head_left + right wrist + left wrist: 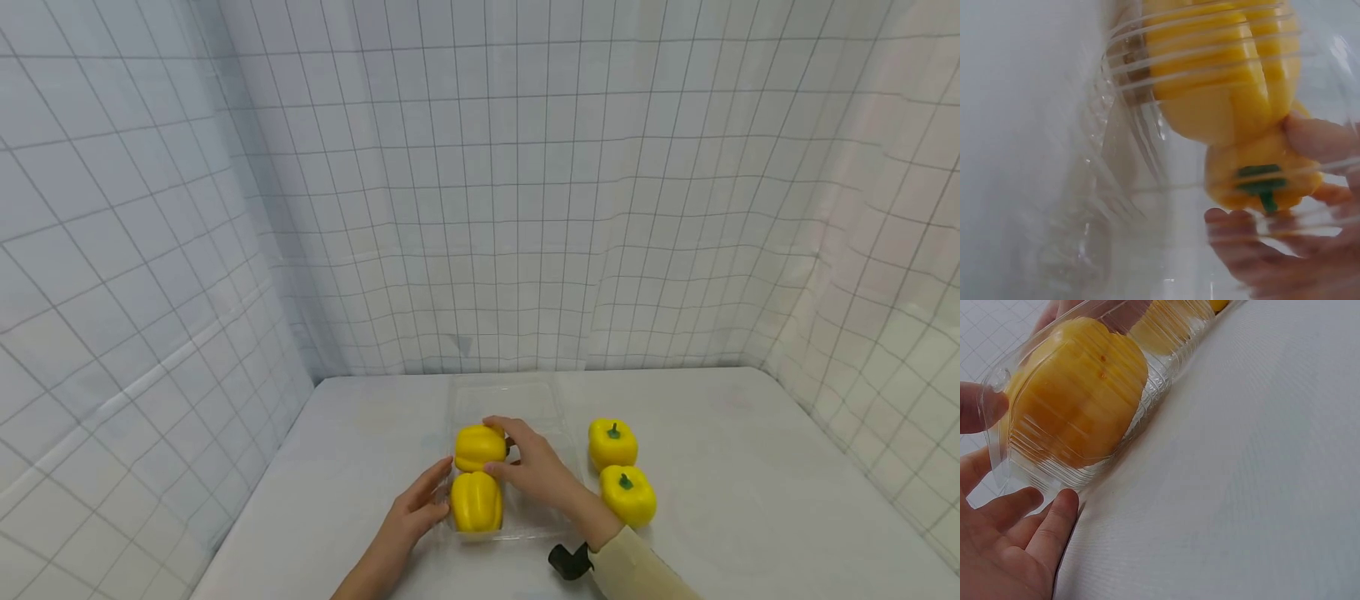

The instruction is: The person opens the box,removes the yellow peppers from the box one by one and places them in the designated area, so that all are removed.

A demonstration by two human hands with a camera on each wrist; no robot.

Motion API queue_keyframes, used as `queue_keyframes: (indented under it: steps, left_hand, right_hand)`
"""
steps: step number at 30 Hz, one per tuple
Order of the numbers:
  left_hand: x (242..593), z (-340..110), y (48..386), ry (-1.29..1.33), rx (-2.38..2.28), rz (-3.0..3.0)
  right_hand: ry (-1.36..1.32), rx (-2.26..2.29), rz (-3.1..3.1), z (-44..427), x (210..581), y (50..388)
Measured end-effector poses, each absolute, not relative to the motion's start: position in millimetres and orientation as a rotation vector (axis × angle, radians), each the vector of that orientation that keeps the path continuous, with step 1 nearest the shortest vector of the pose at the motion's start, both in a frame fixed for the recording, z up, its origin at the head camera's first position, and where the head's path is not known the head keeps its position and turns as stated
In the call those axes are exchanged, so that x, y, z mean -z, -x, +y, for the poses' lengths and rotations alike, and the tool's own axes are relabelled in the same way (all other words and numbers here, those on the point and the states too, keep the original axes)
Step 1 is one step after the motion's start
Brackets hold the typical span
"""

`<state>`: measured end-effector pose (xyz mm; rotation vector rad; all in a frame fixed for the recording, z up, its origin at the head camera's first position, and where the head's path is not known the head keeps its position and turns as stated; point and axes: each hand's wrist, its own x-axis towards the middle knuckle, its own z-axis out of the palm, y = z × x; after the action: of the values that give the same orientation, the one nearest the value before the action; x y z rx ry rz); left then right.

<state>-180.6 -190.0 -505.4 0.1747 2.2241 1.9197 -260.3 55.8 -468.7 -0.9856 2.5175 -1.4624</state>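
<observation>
A clear plastic container (551,414) lies on the table with two yellow bell peppers along its left side. My right hand (536,467) grips the far bell pepper (474,447) inside it, thumb on the near side and fingers on the far side. In the right wrist view, the green stem (1266,181) of this pepper points toward the hand's fingers. The near bell pepper (476,503) lies on its side by the container's front left corner. My left hand (408,521) rests against the container's left wall, fingers (1060,519) loosely extended along the outside.
Two more yellow bell peppers, a far one (612,444) and a near one (628,497), stand stem-up on the white table (750,500) right of the container. A black object (570,562) sits beside my right wrist. Grid-patterned white curtains (525,208) surround the table.
</observation>
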Motion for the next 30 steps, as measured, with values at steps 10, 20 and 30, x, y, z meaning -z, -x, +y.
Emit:
queue_keyframes:
  steps: [10, 20, 30]
  left_hand:
    - [504.2, -190.6, 181.8, -0.153, -1.916, 2.219]
    - [504.9, -190.6, 182.5, -0.169, -1.919, 2.218]
    - [505.6, -191.7, 182.8, -0.199, -1.927, 2.209]
  right_hand:
    - [1.024, 1.45, 2.589, 55.2, 468.8, 261.5]
    - [1.001, 1.447, 2.67, 54.8, 462.6, 259.9]
    - [0.986, 1.579, 2.567, 58.2, 455.7, 259.7]
